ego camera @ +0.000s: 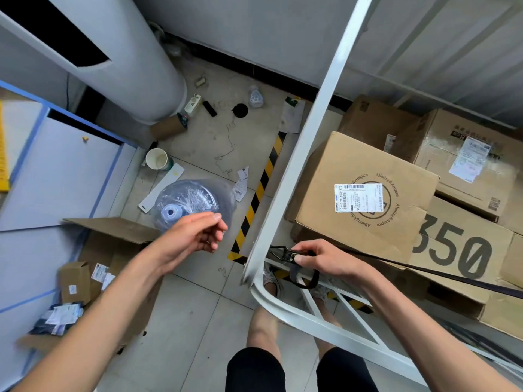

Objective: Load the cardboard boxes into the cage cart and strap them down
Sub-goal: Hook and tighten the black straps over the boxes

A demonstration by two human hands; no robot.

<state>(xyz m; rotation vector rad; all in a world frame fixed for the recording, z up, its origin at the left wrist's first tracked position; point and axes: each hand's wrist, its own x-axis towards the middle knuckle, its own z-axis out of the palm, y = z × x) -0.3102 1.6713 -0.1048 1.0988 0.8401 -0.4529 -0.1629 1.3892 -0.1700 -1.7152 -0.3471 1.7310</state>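
Note:
Several cardboard boxes sit inside the white cage cart [297, 154]: one with a round logo and a label [365, 193], one printed "350" [458, 250], and others behind them [464, 154]. A black strap [441, 274] runs from the right across the front of the boxes to the cart's corner post. My right hand [325, 260] grips the strap's buckle end beside that post, and a loop of strap hangs below it. My left hand [195, 236] hovers left of the post with loosely curled fingers, holding nothing.
A large clear water jug [186, 202] stands on the floor under my left hand. An open cardboard box [113, 236], a paper cup [157, 159], labels and small litter lie around. Yellow-black tape [260, 188] marks the floor. A white cylinder [127, 60] rises at the back left.

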